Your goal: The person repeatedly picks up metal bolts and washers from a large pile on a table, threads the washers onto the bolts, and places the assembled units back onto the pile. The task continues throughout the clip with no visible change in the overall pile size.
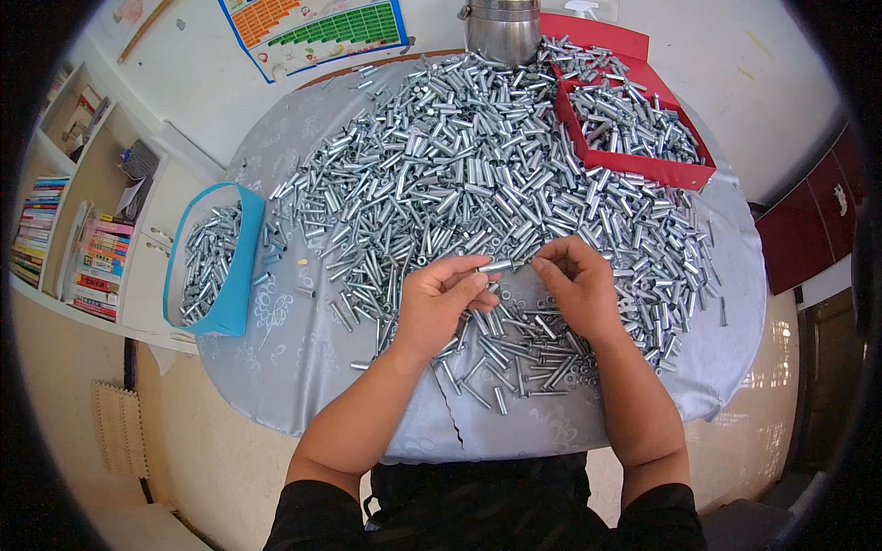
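Note:
A broad heap of shiny metal sleeves and bolts [432, 174] covers much of the table. Over its near part, my left hand [436, 303] pinches a short silver metal sleeve [496, 266] between thumb and fingers, its end pointing toward my right hand. My right hand [583, 286] is closed, thumb against the fingertips, just right of the sleeve's end; whatever it may grip is too small to make out. Below the hands lie loose bolts [501, 367] and, beside my right wrist, small washers or nuts [581, 369].
A blue bin [241, 275] holding metal pieces stands at the table's left edge. At the back right is an open red box [643, 168] full of similar pieces, near a steel canister [503, 37]. The table wears a silvery cloth [303, 395]. Bookshelves [119, 202] stand left.

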Demonstrator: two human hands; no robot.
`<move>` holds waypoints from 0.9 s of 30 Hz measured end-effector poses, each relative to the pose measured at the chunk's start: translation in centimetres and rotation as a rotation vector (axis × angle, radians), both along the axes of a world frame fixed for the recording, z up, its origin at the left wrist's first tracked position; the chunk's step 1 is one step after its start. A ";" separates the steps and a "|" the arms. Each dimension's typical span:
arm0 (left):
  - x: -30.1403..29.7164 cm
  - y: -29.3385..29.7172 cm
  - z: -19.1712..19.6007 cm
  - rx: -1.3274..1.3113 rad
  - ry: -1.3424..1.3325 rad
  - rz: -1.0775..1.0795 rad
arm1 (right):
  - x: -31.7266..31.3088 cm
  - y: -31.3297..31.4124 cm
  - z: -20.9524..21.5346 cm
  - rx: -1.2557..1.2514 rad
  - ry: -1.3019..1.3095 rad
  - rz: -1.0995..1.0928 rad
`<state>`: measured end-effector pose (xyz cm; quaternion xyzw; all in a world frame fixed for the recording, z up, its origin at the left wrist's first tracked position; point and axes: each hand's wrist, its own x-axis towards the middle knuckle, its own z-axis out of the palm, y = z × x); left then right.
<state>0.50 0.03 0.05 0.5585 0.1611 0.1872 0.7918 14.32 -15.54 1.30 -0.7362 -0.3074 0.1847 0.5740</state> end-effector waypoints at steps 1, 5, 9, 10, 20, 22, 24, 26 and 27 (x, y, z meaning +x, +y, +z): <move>0.0 0.0 0.0 0.009 0.003 -0.003 | -0.1 0.1 -0.1 0.068 0.081 0.004; 0.1 -0.1 0.1 0.039 0.021 -0.017 | -0.7 0.3 0.1 0.180 0.251 0.012; 0.0 -0.2 0.0 0.044 0.031 -0.025 | -0.6 0.3 0.0 0.203 0.330 0.058; 0.0 -0.2 0.1 0.047 0.031 -0.026 | -0.4 0.2 -0.1 0.202 0.328 0.091; 0.0 -0.2 0.2 0.017 0.018 -0.019 | -0.5 0.0 0.2 0.237 0.397 0.128; 0.0 -0.3 0.2 0.010 0.010 -0.024 | -0.5 -0.1 0.1 0.176 0.309 0.133; -0.1 -0.3 0.2 0.004 0.007 -0.024 | -0.5 -0.1 0.1 0.120 0.224 0.135; -0.1 -0.2 0.1 -0.002 0.008 -0.020 | -0.5 -0.2 0.5 0.067 0.140 0.133; -0.1 -0.2 0.0 -0.001 0.013 -0.015 | -0.6 -0.2 0.7 0.063 0.039 0.121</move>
